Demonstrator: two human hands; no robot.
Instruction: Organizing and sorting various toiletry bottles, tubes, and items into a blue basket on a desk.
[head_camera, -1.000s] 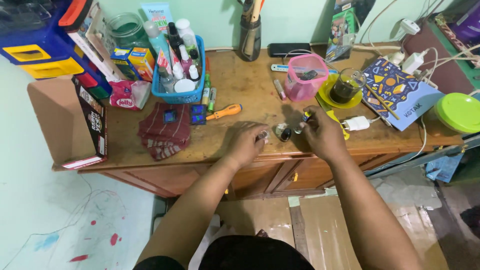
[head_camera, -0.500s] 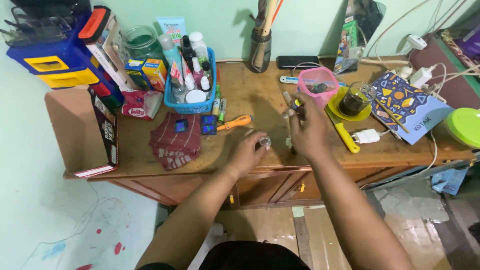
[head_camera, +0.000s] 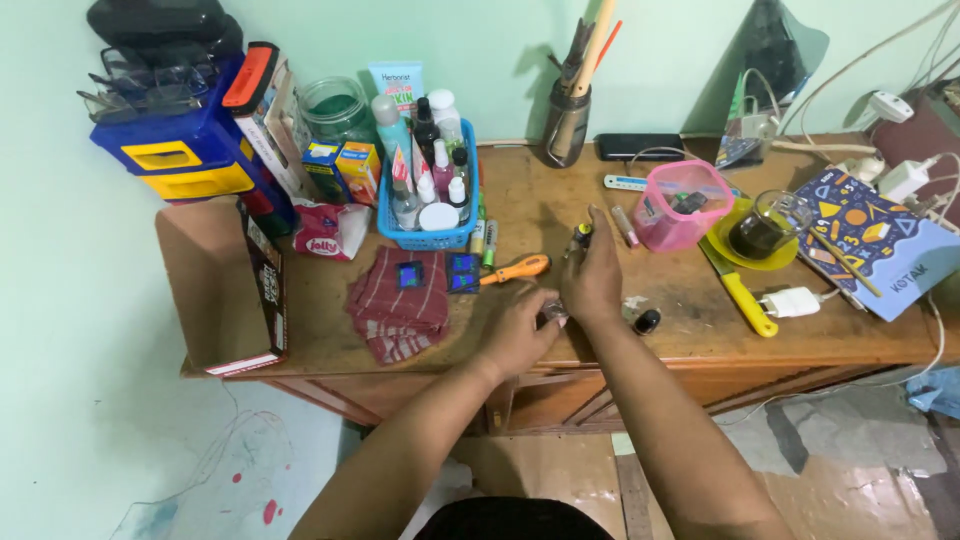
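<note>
Left hand (head_camera: 520, 335) has its grip clamped on a small clear jar (head_camera: 552, 314) near the worktop (head_camera: 560, 200) front edge, right hand (head_camera: 592, 275) pinches a tiny bottle (head_camera: 582, 234) just above it. IMO keep the jar flat & steady w/ the bottle lined up over it. Packages: brown box (head_camera: 225, 285) far left, orange and blue cartons (head_camera: 342, 168) next, blue basket (head_camera: 428, 212) of bottles, patterned blue notebook (head_camera: 875, 245) far right.

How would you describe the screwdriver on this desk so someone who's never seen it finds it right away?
Start at the blue basket of bottles toward the back of the wooden desk. Just in front of its right corner, beside two small blue squares, lies the screwdriver, with the left hand just below it. It is the only tool there with a bright orange handle.
</note>
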